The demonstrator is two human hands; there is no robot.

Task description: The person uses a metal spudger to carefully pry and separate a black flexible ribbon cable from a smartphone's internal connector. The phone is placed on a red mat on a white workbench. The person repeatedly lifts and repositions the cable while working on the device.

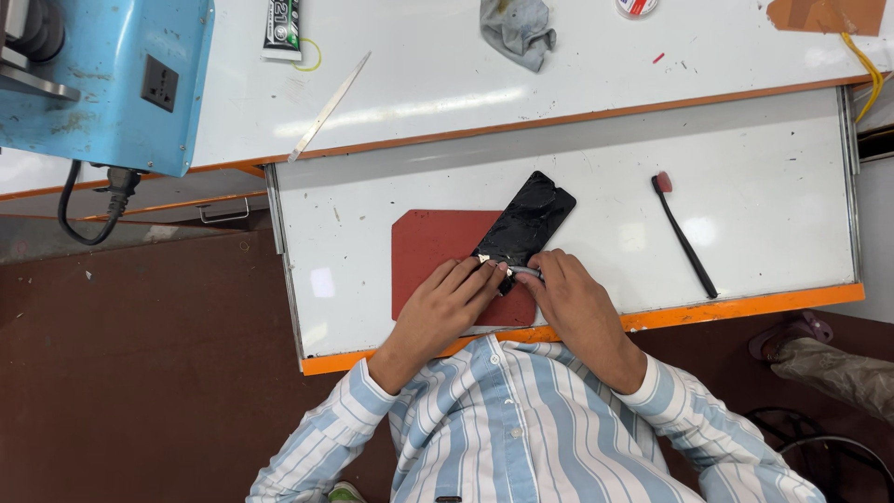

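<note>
Both hands (pixel 507 289) on black phone (pixel 526 224), red mat (pixel 433 247)

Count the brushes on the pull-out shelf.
1. A black brush with a pink head lies on the shelf, right of the phone. None seems hidden.

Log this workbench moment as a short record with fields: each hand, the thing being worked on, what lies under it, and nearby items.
left hand: fingertips pressing the near end of the black phone
right hand: holds a thin metal tool at the phone's near edge
phone: cracked, lying tilted, partly on the red mat
surface: white pull-out tray with orange edge
nearby: black brush right of the phone; metal ruler, grey cloth, blue machine farther back
</note>
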